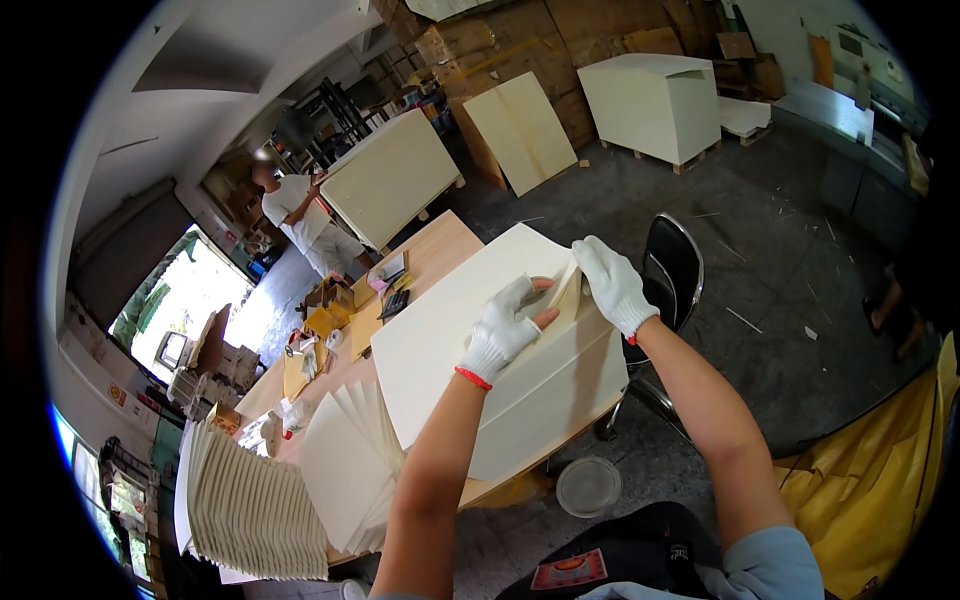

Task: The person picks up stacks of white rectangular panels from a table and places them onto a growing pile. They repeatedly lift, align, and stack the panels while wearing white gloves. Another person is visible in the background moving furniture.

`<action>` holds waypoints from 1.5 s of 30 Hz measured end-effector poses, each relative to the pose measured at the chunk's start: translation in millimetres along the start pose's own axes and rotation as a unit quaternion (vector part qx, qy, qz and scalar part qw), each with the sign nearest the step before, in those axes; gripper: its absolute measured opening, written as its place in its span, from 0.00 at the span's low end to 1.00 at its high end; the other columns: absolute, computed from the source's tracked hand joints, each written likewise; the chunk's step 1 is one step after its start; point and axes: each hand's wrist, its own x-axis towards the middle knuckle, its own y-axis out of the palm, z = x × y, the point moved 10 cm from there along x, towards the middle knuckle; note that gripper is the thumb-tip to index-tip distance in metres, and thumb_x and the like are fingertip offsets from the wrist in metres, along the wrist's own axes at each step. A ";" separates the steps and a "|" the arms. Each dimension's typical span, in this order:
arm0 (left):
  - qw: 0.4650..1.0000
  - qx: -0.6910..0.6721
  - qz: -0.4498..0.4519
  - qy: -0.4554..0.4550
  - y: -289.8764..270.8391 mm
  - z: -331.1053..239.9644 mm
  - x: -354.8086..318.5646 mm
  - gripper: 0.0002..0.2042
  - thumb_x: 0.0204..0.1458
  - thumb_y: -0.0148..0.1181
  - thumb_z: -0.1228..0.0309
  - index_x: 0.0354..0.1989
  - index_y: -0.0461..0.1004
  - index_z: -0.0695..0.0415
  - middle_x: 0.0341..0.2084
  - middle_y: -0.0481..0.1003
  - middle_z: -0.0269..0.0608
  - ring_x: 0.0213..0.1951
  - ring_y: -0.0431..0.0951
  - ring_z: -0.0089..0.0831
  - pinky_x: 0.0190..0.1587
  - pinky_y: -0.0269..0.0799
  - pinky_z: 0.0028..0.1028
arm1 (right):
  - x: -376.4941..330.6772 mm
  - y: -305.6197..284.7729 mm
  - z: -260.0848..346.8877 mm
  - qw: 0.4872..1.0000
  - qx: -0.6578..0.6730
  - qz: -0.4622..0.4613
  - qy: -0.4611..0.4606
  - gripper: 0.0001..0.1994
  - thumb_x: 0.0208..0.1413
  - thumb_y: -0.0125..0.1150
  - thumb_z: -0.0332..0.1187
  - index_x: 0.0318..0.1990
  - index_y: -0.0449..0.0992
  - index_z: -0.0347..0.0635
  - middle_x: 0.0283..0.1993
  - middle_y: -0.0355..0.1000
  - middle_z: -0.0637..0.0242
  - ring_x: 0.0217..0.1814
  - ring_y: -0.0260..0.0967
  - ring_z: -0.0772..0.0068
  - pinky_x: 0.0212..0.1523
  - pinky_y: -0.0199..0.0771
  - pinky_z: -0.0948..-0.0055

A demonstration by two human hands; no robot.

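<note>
While the paper stack lies flat, both gloved hands' fingers clamped on its lifted sheets.

Brown corrugated cardboard cartons are stacked against the far wall, some flattened. A small open brown cardboard box sits further right on the same pile. On the far left wall hangs a small square sign, white with orange-red marks. A small dark rectangular calculator with a pale screen strip lies on the wooden desk. At the lower edge, a rectangular orange-and-red label is fixed to a black bag.
</note>
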 end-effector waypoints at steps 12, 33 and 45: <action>0.994 -0.080 -0.067 0.037 -6.9 -11.5 -9.2 0.21 0.60 0.60 0.75 0.63 0.75 0.57 0.52 0.80 0.46 0.53 0.79 0.34 0.55 0.75 0.33 | -3.5 1.6 9.4 0.999 -0.038 0.028 0.019 0.26 0.72 0.43 0.58 0.39 0.73 0.42 0.33 0.76 0.46 0.40 0.73 0.34 0.41 0.67 0.44; 0.993 0.027 -0.096 0.055 -6.9 -10.3 -6.2 0.16 0.61 0.63 0.69 0.58 0.80 0.52 0.41 0.81 0.47 0.42 0.79 0.36 0.52 0.75 0.35 | -1.2 2.2 3.3 0.997 -0.071 -0.009 -0.007 0.26 0.72 0.43 0.58 0.40 0.73 0.42 0.32 0.75 0.47 0.40 0.74 0.36 0.42 0.68 0.46; 0.994 0.095 -0.037 0.025 -0.7 -18.5 -4.3 0.15 0.60 0.66 0.69 0.56 0.79 0.53 0.36 0.80 0.45 0.36 0.78 0.33 0.44 0.76 0.33 | -1.6 1.2 2.3 0.998 -0.068 -0.013 -0.004 0.26 0.73 0.41 0.58 0.41 0.72 0.43 0.35 0.77 0.44 0.42 0.74 0.34 0.42 0.68 0.42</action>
